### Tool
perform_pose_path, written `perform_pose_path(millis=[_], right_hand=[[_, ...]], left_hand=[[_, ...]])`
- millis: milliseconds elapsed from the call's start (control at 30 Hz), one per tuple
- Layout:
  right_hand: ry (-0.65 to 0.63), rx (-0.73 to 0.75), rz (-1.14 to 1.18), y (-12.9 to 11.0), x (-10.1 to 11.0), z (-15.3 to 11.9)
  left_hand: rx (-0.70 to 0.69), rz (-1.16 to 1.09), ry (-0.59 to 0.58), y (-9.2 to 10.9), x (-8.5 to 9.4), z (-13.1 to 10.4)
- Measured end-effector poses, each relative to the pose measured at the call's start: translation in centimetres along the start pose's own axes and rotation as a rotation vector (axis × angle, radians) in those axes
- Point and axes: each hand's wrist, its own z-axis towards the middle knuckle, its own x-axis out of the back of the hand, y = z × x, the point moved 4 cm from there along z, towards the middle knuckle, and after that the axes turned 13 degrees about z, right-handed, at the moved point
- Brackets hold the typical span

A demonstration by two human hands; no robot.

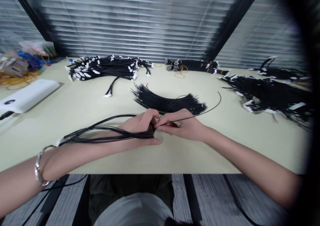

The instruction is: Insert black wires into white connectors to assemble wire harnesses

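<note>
My left hand is closed around the end of a black wire harness, whose strands loop back over my left forearm to a white connector. Close against it, my right hand pinches a single thin black wire between thumb and fingers. That wire's free end curves up to the right. The fingertips of both hands meet at the harness end, where a small pale piece shows in part; its details are too small to make out. Just behind the hands lies a curved bundle of loose black wires.
Finished-looking cables with white connectors are piled at the back left. Banded black bundles and yellow rubber bands lie at the back. More cables cover the right side. A white power bank sits left, near plastic bags.
</note>
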Motion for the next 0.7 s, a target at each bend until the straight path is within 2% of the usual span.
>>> perform_pose_path(millis=[200, 433, 700], right_hand=[[-0.052, -0.014, -0.103, -0.18, -0.04, -0.01], [-0.058, 0.05, -0.141, -0.17, 0.08, -0.11], [-0.105, 0.111, -0.183, -0.22, 0.23, -0.08]], left_hand=[[-0.08, -0.033, 0.016, 0.02, -0.01, -0.03], [-0.003, 0.002, -0.045, 0.6, 0.59, 0.03], [-0.022, -0.011, -0.057, 0.74, 0.66, -0.07]])
